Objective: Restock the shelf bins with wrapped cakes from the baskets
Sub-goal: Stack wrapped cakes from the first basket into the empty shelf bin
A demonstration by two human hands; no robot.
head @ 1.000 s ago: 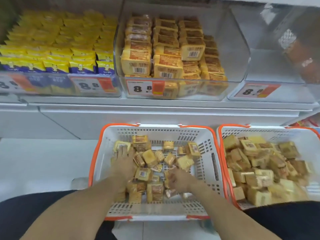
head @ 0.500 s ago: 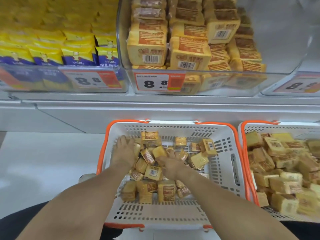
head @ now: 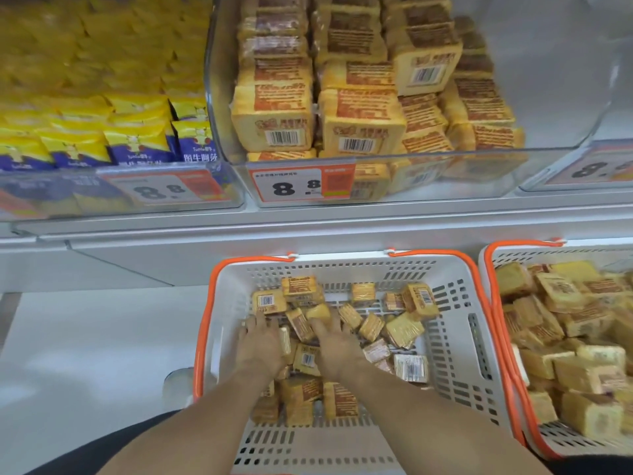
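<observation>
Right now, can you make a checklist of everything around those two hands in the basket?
Surface: white shelf ledge above a pale floor.
Job's things: wrapped cakes loose in the near basket; second basket fuller; middle bin partly stocked.
Clutter: yellow-and-blue packets in the left-side bin; price tags.
Grippers: left hand and right hand are down among the cakes; grip unclear.
Cables: nothing seen.
Surroundings: right-side bin looks empty.

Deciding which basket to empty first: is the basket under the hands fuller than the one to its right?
No. The basket under the hands shows bare floor around scattered cakes, while the right basket is heaped.
</observation>
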